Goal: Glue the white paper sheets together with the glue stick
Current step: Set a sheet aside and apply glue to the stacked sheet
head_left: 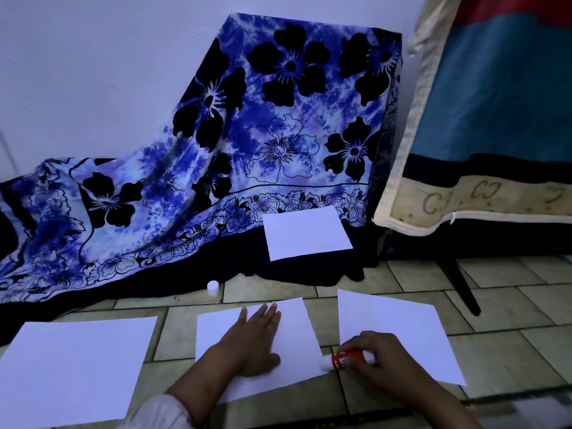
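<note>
With the left hand [255,342] spread flat pinning the middle sheet [294,329], the right hand [376,360], fingers closed round the glue stick [346,358], should stroke firmly and evenly along its right edge.

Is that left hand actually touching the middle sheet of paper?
Touching. The head view shows the left hand lying flat, palm down, on the middle sheet, fingers spread across it with no gap.

dim, bluish, edges warped
</note>
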